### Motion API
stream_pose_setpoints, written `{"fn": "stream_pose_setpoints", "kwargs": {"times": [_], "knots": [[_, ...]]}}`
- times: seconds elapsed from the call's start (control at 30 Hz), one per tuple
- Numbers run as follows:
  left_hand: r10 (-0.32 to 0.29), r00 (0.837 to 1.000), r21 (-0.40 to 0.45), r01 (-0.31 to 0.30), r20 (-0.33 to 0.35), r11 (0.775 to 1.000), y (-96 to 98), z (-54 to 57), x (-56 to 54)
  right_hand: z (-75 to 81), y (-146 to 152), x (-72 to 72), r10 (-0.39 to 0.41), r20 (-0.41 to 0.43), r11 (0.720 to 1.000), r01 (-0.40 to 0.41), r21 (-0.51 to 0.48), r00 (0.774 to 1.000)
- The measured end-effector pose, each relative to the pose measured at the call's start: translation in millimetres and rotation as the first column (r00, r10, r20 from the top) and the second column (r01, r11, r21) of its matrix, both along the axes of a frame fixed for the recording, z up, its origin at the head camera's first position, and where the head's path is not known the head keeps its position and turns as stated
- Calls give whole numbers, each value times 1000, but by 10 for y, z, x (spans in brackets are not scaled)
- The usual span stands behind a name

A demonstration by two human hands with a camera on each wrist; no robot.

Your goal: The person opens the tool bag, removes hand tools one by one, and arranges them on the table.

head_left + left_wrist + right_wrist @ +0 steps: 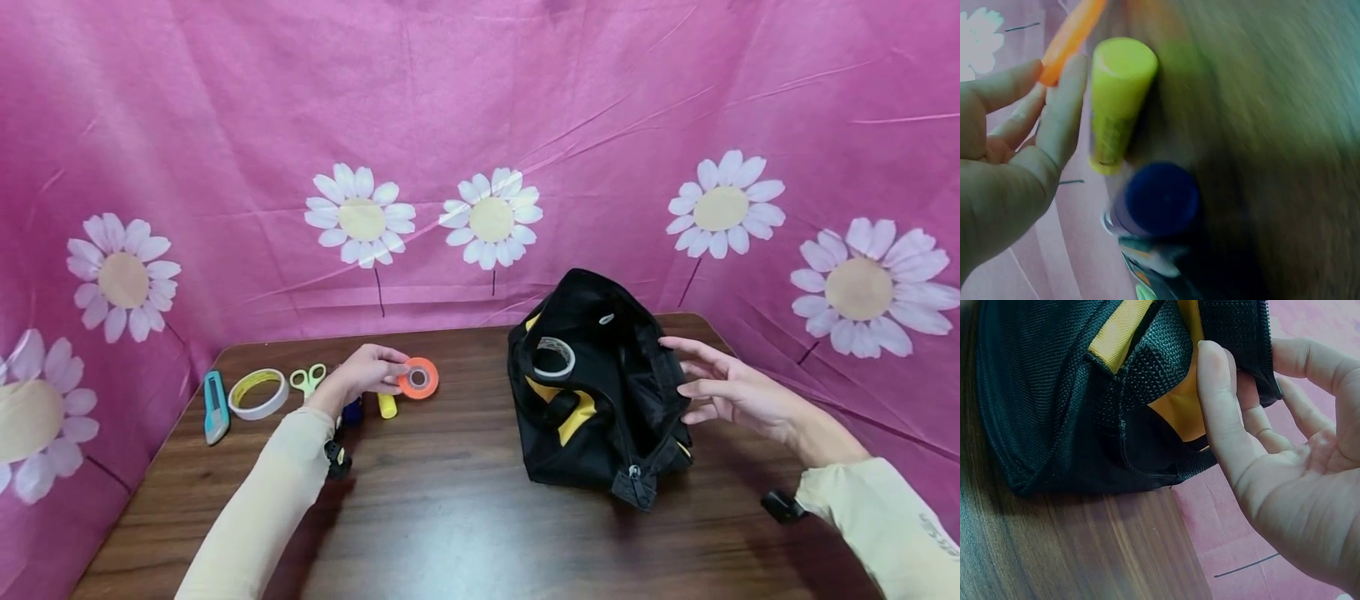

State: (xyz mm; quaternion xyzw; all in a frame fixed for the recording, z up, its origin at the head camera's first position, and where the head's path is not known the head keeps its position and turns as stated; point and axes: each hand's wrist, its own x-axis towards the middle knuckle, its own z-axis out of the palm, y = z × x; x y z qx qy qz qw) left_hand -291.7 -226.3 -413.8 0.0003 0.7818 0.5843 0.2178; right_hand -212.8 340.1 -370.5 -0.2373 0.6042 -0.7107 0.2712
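Note:
My left hand [362,377] pinches the edge of a flat orange tape roll [427,379] between thumb and fingertips, raised above the table's back left. In the left wrist view a yellow-capped tube [1119,94] and a dark blue cylinder [1163,199] stand close by. A black tool bag [555,458] with yellow panels sits at right of centre, its zippered mouth gaping. My right hand [738,396] holds the bag's right rim, thumb against the outside in the right wrist view and fingers at the zipper edge. A white tape roll [572,360] shows in the bag's mouth.
Along the table's left [420,517] lie a teal utility knife [215,404], a yellow-white tape roll [258,412] and pale green scissors [306,382]. A yellow tube [387,407] is beside my left hand. Behind hangs a pink cloth [480,83] with daisies.

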Motion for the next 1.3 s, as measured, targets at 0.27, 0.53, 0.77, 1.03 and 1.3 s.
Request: {"fn": "stream_pose_setpoints", "kwargs": {"times": [0.27,0.53,0.77,1.03,1.3], "knots": [[-59,996,-234,43,-62,971,-33,12,-10,-3,15,-2,5,8,1000,-5,-5,1000],[-66,998,-346,65,11,936,71,32,-10,11,5,-12,-2,0,1000,2,13,1000],[-85,995,-390,95,42,916,173,26,-64,-4,16,-4,-4,-8,1000,4,17,1000],[-120,991,-400,135,61,907,154,32,-97,-38,9,-15,7,-1,1000,-7,-3,1000],[-121,991,-352,135,63,926,144,3,-108,-45,25,-25,14,9,1000,-14,-22,1000]]}}
